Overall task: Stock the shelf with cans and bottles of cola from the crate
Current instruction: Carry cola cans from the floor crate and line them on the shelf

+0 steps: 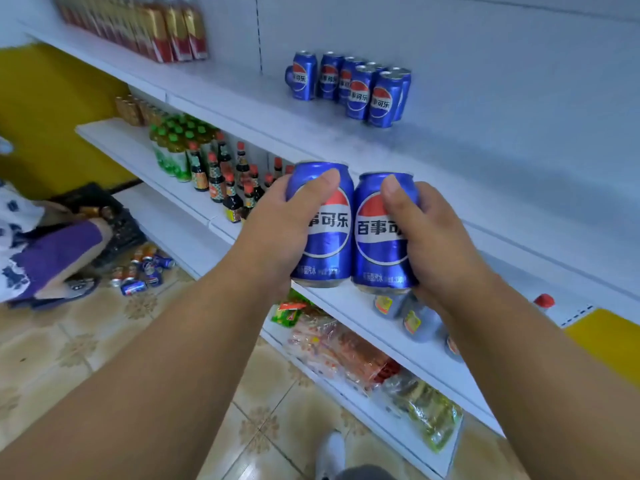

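My left hand [277,226] grips a blue cola can [325,244] upright, thumb across its top front. My right hand [440,244] grips a second blue cola can [375,237] the same way. The two cans touch side by side in front of the white shelf [485,161], below its front edge. On that shelf stand several blue cola cans [356,88] in a cluster near the back wall. A black crate [114,223] lies on the floor at the left, with several loose cans [145,271] scattered beside it.
Red and gold bottles [156,26] fill the upper shelf's left end. Green bottles and dark sauce bottles [214,171] stand on the shelf below. Snack packets [346,351] lie on the lowest shelf. Another person [45,254] crouches at the left by the crate. Tiled floor below.
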